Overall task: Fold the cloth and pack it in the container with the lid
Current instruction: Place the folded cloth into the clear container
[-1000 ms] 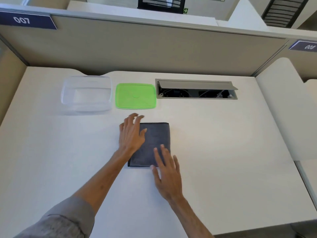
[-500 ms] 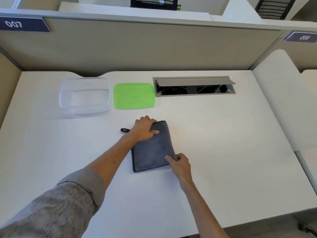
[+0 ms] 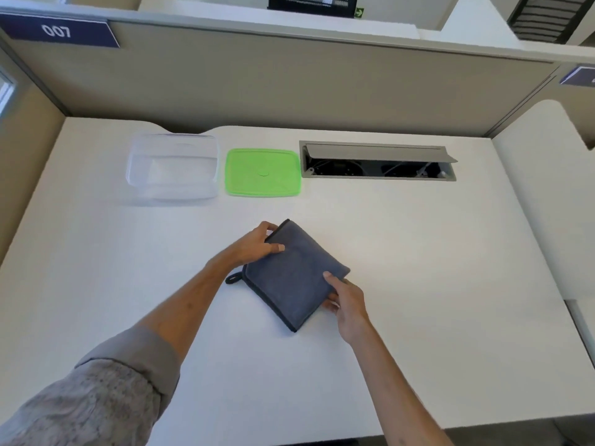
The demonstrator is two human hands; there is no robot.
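A folded dark grey-blue cloth [image 3: 294, 278] is held in the middle of the white desk, turned at an angle, with a small loop sticking out at its left. My left hand [image 3: 254, 246] grips its upper left edge. My right hand [image 3: 346, 299] pinches its lower right edge, thumb on top. The clear plastic container [image 3: 172, 169] stands open at the back left. Its green lid [image 3: 263, 172] lies flat just to the right of it, apart from the cloth.
An open grey cable hatch [image 3: 376, 160] is set into the desk at the back right. Beige partition walls [image 3: 289, 82] close the desk at the back and left. A second white desk [image 3: 553, 201] adjoins on the right.
Both hands went from pressing flat on the cloth to gripping its edges. The cloth has turned clockwise and come up off the desk a little.
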